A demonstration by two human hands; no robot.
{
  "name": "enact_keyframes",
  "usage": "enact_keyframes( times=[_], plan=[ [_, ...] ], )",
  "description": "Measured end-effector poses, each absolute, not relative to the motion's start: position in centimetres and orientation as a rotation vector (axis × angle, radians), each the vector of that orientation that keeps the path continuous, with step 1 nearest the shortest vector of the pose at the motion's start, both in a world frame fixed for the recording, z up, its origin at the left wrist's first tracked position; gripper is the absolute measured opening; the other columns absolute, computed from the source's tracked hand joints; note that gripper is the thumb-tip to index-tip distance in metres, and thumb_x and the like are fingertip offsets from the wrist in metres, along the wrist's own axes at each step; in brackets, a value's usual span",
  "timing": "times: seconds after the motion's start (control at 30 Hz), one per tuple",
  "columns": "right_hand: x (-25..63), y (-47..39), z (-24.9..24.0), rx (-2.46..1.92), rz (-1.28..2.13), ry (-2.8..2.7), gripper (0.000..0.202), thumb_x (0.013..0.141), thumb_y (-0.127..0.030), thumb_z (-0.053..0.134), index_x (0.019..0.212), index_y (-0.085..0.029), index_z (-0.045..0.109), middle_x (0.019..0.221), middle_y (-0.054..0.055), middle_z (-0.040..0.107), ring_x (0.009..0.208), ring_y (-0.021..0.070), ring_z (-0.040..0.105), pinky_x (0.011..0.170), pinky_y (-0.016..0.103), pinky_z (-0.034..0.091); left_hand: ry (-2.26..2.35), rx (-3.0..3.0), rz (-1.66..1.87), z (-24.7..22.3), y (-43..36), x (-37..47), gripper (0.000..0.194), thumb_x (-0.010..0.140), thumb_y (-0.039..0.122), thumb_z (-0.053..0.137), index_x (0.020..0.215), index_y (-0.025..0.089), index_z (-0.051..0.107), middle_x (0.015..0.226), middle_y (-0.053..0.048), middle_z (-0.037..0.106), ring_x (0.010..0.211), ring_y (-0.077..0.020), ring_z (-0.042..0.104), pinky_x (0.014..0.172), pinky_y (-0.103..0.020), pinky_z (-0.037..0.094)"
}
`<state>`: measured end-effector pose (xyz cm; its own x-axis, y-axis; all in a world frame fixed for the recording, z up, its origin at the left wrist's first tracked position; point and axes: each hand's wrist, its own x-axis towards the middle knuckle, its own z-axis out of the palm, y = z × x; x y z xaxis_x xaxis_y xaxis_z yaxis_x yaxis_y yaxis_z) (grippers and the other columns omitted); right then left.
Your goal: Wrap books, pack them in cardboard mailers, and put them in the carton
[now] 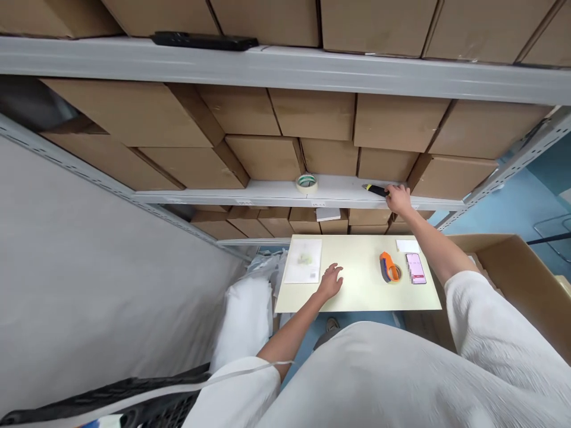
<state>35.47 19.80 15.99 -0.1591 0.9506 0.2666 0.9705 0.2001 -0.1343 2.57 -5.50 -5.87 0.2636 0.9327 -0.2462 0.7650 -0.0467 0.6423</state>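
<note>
My right hand (398,199) reaches to the middle shelf, its fingers closed on the end of a black utility knife (377,190) with a yellow tip. The knife points left, low over the shelf surface. My left hand (330,282) is at a pale yellow table (352,294), fingers apart and nothing in them. Left of it lies a white printed sheet or booklet (303,261). An orange tape dispenser (386,267), a phone (416,268) with a lit screen and a small white card (407,245) lie on the table's right half.
A tape roll (307,183) sits on the grey shelf (267,191) left of the knife. Cardboard boxes (312,113) fill the shelves. A black object (203,41) rests on the upper beam. An open carton (513,279) stands right, white wrapped bundles (247,315) left.
</note>
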Motion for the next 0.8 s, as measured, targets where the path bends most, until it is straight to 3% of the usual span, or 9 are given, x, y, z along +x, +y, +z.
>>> enact_keyframes(
  times=[0.17,0.43,0.8],
  plan=[
    [35.7,20.9,14.9,-1.759,-0.059,-2.110,0.032,0.093,-0.023,0.056,0.121,-0.019,0.070,0.118,0.021,0.074,0.115,0.0408,0.050,0.101,0.057,0.036,1.534,1.843,0.354,-6.1,-4.8,0.7,0.047,0.097,0.019,0.059,0.143,0.021,0.065,0.165,-0.016,0.050,0.151,-0.0328,0.052,0.123,-0.054,0.046],
    [31.7,15.4,14.1,-1.571,-0.020,-2.158,0.033,0.097,-0.022,0.052,0.125,-0.020,0.071,0.145,0.018,0.063,0.126,0.0394,0.049,0.107,0.055,0.037,1.513,1.848,0.441,-5.9,-3.5,-1.0,0.043,0.096,0.016,0.061,0.138,0.020,0.067,0.161,-0.016,0.054,0.150,-0.0316,0.053,0.127,-0.052,0.042],
    [23.9,6.4,3.7,-1.359,0.496,-2.334,0.026,0.097,-0.022,0.052,0.112,-0.023,0.073,0.135,0.013,0.071,0.118,0.0321,0.060,0.099,0.046,0.043,1.743,1.741,0.560,-5.0,-6.0,-3.1,0.042,0.097,0.018,0.060,0.139,0.020,0.066,0.160,-0.017,0.054,0.152,-0.0312,0.050,0.127,-0.051,0.042]
  ],
)
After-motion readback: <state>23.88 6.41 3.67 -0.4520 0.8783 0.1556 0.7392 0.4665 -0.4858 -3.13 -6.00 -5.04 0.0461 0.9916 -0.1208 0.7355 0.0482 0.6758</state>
